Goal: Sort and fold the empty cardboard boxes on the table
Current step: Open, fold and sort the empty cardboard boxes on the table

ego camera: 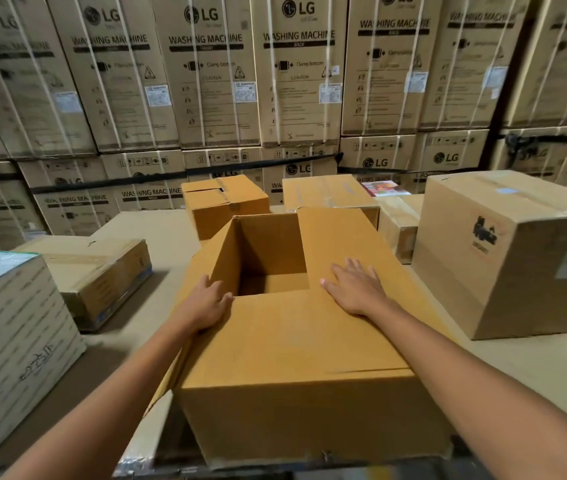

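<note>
A large brown cardboard box (pixel 296 368) stands on the table (pixel 535 368) right in front of me. Its near flap and its right flap are folded down over the top, and a square opening (pixel 268 258) shows the empty inside. My left hand (pixel 207 303) rests on the left edge of the near flap, fingers spread and lightly bent over the corner by the opening. My right hand (pixel 355 287) lies flat on the right flap, fingers straight and pressing it down.
A tall closed box (pixel 507 251) stands at the right. Two smaller boxes (pixel 223 202) (pixel 330 195) sit behind. At left are a wrapped flat box (pixel 98 271) and a pale printed carton (pixel 11 344). Stacked washing-machine cartons (pixel 206 74) wall the back.
</note>
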Motion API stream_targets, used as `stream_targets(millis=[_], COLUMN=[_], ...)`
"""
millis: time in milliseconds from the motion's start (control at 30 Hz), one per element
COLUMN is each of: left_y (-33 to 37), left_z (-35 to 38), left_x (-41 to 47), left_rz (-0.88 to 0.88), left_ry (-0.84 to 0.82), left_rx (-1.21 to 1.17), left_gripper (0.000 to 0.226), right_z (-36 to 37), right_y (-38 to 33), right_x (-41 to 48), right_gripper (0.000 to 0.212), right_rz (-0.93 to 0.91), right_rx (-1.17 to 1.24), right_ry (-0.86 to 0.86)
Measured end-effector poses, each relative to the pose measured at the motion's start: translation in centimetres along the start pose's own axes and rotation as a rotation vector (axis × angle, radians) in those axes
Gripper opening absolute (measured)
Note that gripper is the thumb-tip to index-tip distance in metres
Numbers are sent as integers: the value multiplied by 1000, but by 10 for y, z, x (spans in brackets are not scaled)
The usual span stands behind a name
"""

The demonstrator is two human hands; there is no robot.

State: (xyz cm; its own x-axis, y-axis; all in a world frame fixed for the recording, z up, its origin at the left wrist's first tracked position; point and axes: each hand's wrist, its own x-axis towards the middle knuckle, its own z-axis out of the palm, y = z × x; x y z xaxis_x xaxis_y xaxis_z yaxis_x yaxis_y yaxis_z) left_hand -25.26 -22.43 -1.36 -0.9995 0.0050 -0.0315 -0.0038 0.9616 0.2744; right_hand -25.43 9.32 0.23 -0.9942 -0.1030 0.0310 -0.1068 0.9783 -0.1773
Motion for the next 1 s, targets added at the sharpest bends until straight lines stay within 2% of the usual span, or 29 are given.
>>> stream_targets(millis=[133, 300, 600, 667, 767, 833, 933, 1000], left_y=[0, -8, -26, -36, -38, -34, -34, -38], left_z=[10, 15, -3, -4, -6, -5, -3, -3], left_x=[-40, -68, -92, -94, -93, -94, -96, -94], left_rz=[12, -97, -167, -166, -175, -177, -181, -148], left_ry=[59, 166, 261, 274, 274, 276, 278, 282], left_rx=[46, 1, -89, -85, -74, -61, -41, -24], left_gripper=[45, 42, 25, 25, 23, 23, 22, 21], right_z=[-2, -2, -29, -45, -76, -102, -146, -170], right_y=[-18, -41, -81, -88, -90, -89, -87, -83], right_x=[-47, -84, -108, -109, -112, -118, -127, -126], right_gripper=[68, 79, 49, 41, 40, 28, 15, 27], right_rz=[-42, -57, -36, -63, -92, -87, -22, 60], right_rx=[-8, -32, 91, 142, 171, 164, -139, -481], right_ry=[8, -40, 1, 20, 69, 85, 107, 63])
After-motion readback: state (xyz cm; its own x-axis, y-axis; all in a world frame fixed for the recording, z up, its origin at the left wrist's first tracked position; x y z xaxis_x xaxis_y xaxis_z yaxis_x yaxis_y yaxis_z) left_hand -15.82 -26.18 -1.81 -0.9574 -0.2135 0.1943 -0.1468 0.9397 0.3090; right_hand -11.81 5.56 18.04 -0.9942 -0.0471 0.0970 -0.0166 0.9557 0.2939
